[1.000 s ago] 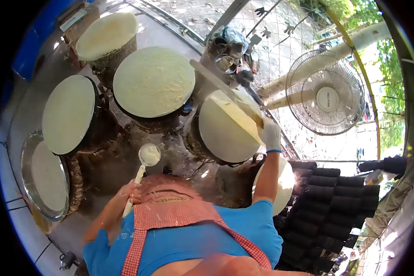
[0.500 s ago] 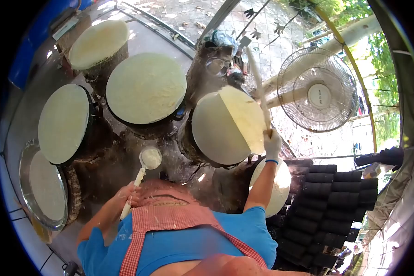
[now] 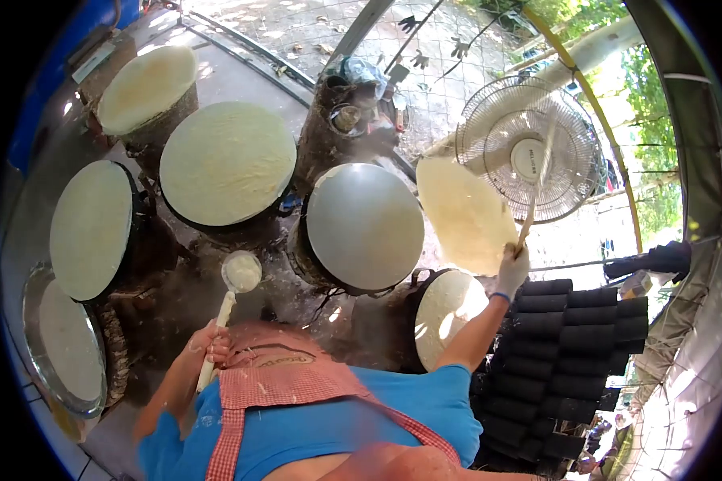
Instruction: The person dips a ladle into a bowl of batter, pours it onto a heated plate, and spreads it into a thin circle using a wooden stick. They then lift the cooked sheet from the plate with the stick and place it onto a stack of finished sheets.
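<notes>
My left hand [image 3: 207,346] is closed around the pale handle of a ladle [image 3: 241,272], whose bowl holds whitish batter. My right hand [image 3: 513,268], in a white glove, grips a long thin stick [image 3: 536,196] pointing up and away. Beside that stick, a thin pale crepe sheet [image 3: 464,215] is off the griddle and in the air; how it is held is hidden. To its left lies a bare grey round griddle [image 3: 367,228]. Below the sheet, another round griddle [image 3: 449,317] carries a pale layer, partly behind my right arm.
Pale layers cover a large griddle [image 3: 229,164], a left griddle [image 3: 92,231] and a far-left one [image 3: 147,88]. A metal basin [image 3: 68,345] of whitish liquid stands at lower left. A fan [image 3: 529,152] faces in from the right, above stacked black briquettes [image 3: 529,377].
The crepe sheet, half over the griddle before, has come fully off it to the right, baring the surface. My right hand and stick moved right. My left hand still holds the ladle.
</notes>
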`<act>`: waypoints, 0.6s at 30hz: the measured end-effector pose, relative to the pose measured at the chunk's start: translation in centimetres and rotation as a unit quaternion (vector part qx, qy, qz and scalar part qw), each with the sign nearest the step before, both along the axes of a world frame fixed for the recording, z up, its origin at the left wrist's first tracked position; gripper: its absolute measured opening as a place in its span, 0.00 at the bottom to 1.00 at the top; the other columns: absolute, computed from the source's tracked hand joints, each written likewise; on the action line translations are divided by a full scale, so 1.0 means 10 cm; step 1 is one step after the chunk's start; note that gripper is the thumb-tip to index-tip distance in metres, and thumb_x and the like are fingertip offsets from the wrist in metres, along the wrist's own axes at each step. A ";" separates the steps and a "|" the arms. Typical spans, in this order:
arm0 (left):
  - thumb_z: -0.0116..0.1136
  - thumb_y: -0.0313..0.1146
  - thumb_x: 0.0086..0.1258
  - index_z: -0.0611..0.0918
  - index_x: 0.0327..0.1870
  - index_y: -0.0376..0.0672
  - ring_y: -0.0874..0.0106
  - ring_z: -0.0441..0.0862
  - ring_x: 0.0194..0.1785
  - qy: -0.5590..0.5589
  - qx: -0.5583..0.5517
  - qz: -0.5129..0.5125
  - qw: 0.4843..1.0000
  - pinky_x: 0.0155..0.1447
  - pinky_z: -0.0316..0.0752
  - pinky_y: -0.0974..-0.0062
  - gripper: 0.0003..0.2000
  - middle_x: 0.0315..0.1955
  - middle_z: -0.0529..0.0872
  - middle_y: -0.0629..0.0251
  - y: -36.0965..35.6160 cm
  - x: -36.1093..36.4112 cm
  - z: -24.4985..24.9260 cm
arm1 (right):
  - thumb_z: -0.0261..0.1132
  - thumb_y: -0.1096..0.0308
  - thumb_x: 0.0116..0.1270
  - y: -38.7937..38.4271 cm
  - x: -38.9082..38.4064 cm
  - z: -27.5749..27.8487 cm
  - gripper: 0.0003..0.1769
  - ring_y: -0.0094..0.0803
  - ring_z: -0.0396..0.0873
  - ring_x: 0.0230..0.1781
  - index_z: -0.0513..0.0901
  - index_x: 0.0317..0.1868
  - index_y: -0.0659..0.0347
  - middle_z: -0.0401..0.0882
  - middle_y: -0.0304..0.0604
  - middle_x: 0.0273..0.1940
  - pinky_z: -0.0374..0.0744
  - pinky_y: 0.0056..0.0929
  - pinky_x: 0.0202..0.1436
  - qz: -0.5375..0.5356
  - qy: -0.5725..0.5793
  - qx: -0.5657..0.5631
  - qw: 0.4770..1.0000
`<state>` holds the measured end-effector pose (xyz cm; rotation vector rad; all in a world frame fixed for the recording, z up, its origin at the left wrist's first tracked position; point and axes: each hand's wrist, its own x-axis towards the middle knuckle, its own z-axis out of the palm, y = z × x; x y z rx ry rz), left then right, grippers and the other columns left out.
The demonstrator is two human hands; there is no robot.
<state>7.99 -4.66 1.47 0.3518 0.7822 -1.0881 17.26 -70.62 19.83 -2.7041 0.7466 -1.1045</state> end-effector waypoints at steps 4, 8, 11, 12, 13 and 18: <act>0.41 0.39 0.75 0.70 0.31 0.53 0.81 0.55 0.10 0.018 -0.093 0.080 0.992 0.14 0.57 0.83 0.09 0.11 0.59 0.72 0.24 -0.05 0.16 | 0.63 0.59 0.60 0.49 0.54 0.81 0.13 0.55 0.79 0.32 0.79 0.35 0.61 0.79 0.60 0.30 0.75 0.48 0.33 0.095 0.222 -0.163 0.957; 0.42 0.35 0.74 0.69 0.46 0.63 0.81 0.56 0.12 -0.045 -0.046 0.081 0.995 0.13 0.57 0.83 0.06 0.12 0.59 0.72 0.64 -0.14 0.30 | 0.54 0.64 0.62 1.58 1.21 1.33 0.12 0.54 0.81 0.33 0.83 0.35 0.60 0.81 0.57 0.31 0.78 0.52 0.38 0.227 0.345 -0.305 0.858; 0.43 0.32 0.73 0.65 0.56 0.70 0.82 0.57 0.12 -0.009 -0.082 0.123 0.989 0.12 0.56 0.83 0.16 0.13 0.59 0.72 1.10 -0.36 0.13 | 0.56 0.64 0.53 2.79 1.58 1.56 0.14 0.52 0.81 0.37 0.84 0.35 0.61 0.81 0.57 0.35 0.77 0.48 0.44 0.253 0.431 -0.332 0.800; 0.42 0.32 0.74 0.68 0.47 0.63 0.82 0.56 0.12 -0.061 -0.053 0.114 0.990 0.12 0.57 0.84 0.08 0.13 0.60 0.73 1.24 -0.41 0.23 | 0.57 0.64 0.53 3.05 1.78 1.51 0.14 0.52 0.80 0.36 0.84 0.35 0.61 0.81 0.57 0.34 0.77 0.47 0.42 0.283 0.428 -0.325 0.795; 0.42 0.32 0.73 0.68 0.48 0.63 0.82 0.56 0.12 -0.043 -0.023 0.125 0.991 0.12 0.57 0.84 0.09 0.14 0.60 0.73 1.38 -0.47 0.25 | 0.58 0.63 0.52 3.29 2.01 1.45 0.13 0.53 0.80 0.34 0.83 0.35 0.60 0.81 0.57 0.33 0.77 0.46 0.40 0.310 0.427 -0.320 0.787; 0.43 0.30 0.73 0.64 0.57 0.68 0.81 0.56 0.12 -0.034 0.020 0.188 0.981 0.12 0.55 0.84 0.17 0.14 0.61 0.72 1.96 -0.81 0.22 | 0.59 0.64 0.45 5.15 2.69 1.57 0.14 0.45 0.82 0.25 0.84 0.29 0.63 0.80 0.55 0.23 0.79 0.40 0.33 0.426 0.431 -0.254 0.753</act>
